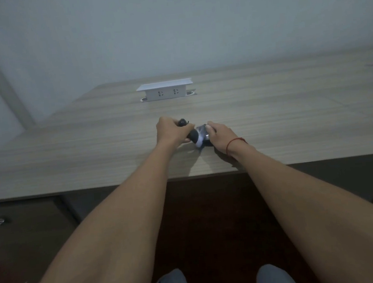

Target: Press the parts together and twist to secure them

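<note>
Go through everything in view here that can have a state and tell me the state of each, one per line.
Left hand: fingers curled, gripping the dark object.
Right hand: resting on the object's other end, fingers curled over it.
Dark object: held between both hands, low over the desk; what it is, unclear.
Socket box: raised out of the desk, both outlets free.
Red string: around the right wrist.

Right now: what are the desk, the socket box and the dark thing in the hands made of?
Desk: likely wood-look laminate, matte, with straight printed grain. Socket box: white plastic by its look, smooth, moulded outlets. Dark thing: too blurred to tell; black and white parts, gripped by the left hand and right hand.
</note>
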